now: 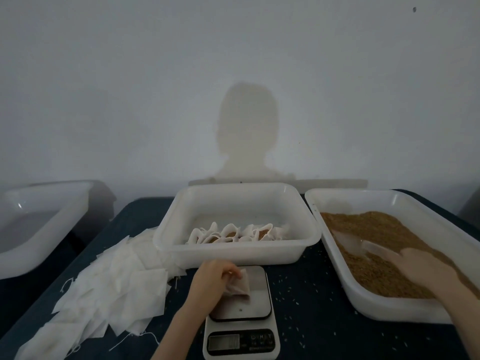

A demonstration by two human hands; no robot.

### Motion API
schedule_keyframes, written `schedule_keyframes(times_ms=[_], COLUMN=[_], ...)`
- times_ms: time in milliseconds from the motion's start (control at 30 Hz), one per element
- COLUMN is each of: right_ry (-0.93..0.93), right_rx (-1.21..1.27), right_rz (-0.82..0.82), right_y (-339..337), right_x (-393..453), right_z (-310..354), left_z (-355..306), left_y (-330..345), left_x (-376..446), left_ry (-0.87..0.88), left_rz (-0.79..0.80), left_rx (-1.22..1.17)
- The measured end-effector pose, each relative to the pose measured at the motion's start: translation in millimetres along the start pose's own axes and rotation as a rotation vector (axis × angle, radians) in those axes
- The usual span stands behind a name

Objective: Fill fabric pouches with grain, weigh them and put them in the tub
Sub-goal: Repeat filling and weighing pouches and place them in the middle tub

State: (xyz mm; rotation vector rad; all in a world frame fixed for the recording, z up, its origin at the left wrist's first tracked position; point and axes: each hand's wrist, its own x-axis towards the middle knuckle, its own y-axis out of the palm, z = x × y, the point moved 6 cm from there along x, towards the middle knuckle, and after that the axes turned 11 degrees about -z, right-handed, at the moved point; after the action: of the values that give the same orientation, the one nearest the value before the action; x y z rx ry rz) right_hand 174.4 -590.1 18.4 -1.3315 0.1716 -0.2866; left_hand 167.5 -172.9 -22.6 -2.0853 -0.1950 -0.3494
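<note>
Meanwhile the left hand (213, 274) pinches a white fabric pouch (240, 286) on the grey kitchen scale (240, 311); the right hand (422, 266), fingers spread flat, rests in brown grain (376, 229) inside the white tub (384, 305).

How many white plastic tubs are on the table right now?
3: an empty-looking tub at far left, partly cut off; the middle tub holding filled pouches, behind the scale; the grain tub at right. Others may lie outside the view.
</note>
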Motion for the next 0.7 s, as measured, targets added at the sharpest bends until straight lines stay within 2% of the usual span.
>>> schedule_keyframes(times_ms=[133, 333, 467, 567, 700], right_ry=[0.048, -0.029, -0.045, -0.074, -0.199], right_rx=[-0.105, -0.393, -0.399, -0.362, -0.076], right_rz=[0.055, 0.119, 0.087, -0.061, -0.446], right_y=[11, 22, 21, 5, -25], right_x=[3, 7, 4, -6, -46], right_z=[8, 22, 32, 48, 99], left_z=[-2, -6, -2, 5, 19], left_y=[2, 6, -1, -11, -26], left_x=[-1, -14, -22, -24, -26], left_ry=[0.095, 0.192, 0.069, -0.019, -0.139], left_rz=[0.025, 0.034, 0.078, 0.057, -0.090], left_rx=[0.103, 0.009, -0.240, -0.396, -0.720])
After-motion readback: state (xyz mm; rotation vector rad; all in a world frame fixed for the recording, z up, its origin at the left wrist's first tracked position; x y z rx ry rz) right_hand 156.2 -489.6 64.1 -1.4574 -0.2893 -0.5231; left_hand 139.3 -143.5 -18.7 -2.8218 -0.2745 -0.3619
